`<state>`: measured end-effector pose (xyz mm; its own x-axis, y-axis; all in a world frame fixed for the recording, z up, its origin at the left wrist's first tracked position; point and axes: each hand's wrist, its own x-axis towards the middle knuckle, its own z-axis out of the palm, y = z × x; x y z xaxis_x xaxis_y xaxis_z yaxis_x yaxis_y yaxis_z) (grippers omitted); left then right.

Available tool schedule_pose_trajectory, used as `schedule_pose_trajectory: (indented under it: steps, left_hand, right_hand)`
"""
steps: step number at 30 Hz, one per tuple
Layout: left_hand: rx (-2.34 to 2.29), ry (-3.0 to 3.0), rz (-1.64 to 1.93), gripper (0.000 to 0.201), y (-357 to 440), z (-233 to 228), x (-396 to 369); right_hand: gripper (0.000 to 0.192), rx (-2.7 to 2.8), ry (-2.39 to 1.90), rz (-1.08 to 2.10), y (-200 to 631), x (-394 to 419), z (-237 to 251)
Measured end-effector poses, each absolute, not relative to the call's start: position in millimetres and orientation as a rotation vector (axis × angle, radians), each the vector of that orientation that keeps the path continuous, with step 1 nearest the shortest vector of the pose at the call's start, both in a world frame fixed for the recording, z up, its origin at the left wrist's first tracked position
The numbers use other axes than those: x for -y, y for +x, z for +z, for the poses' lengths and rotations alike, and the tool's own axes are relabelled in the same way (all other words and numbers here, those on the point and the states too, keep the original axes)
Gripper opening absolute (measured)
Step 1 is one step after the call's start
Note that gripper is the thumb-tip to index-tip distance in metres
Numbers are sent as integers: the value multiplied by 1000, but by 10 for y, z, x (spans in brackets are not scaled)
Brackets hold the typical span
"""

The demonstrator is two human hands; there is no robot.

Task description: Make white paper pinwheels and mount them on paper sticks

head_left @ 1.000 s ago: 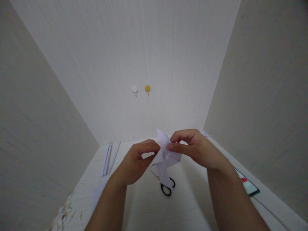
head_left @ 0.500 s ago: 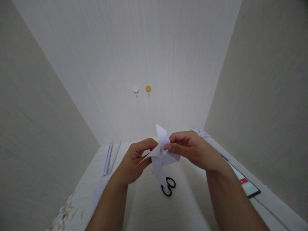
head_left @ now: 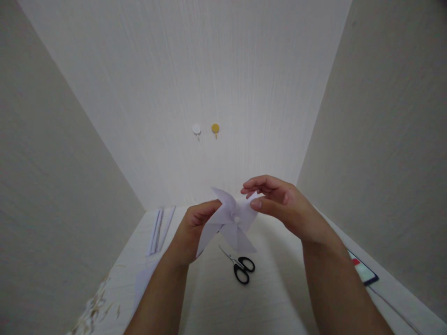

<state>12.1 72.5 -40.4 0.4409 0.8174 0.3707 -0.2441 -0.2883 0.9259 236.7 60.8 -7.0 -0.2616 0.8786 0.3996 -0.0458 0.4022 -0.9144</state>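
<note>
A white paper pinwheel (head_left: pixel 228 227) with curled blades and a small round centre faces me above the table. My left hand (head_left: pixel 196 224) grips it from behind on the left; the blades hide most of those fingertips. At its right side, my right hand (head_left: pixel 281 202) has thumb and fingers apart, with a blade's tip between them. The thumb overlaps that blade, and whether it touches I cannot tell. Below the pinwheel, scissors (head_left: pixel 240 267) with black handles lie on the table, their blades pointing up and left.
Rolled white paper sticks (head_left: pixel 157 232) lie at the table's (head_left: pixel 216 307) left back. A paper sheet (head_left: pixel 142 281) is partly behind my left forearm. Shavings-like scraps (head_left: pixel 92 309) sit at the left edge. A tablet-like screen (head_left: pixel 365 270) with a cable is at right. Two hooks (head_left: pixel 215 128) hang on the wall.
My right hand has let go of the pinwheel's centre and moved up and right, its fingers spreading. The pinwheel's blades have turned, and the scissors' blades now show.
</note>
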Motion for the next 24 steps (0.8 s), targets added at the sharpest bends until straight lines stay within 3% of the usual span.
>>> schedule_pose_trajectory:
  steps: [3, 7, 24]
  left_hand:
    - [-507, 1594, 1036, 26, 76, -428, -740]
    - [-537, 1643, 968, 23, 60, -446, -762]
    - [-468, 1401, 1082, 21, 157, -491, -762]
  right_hand:
    - [25, 1735, -737, 938, 2367, -573, -35]
    - [15, 1798, -727, 1039, 2314, -512, -18]
    - [23, 1572, -723, 1248, 2265, -535, -94]
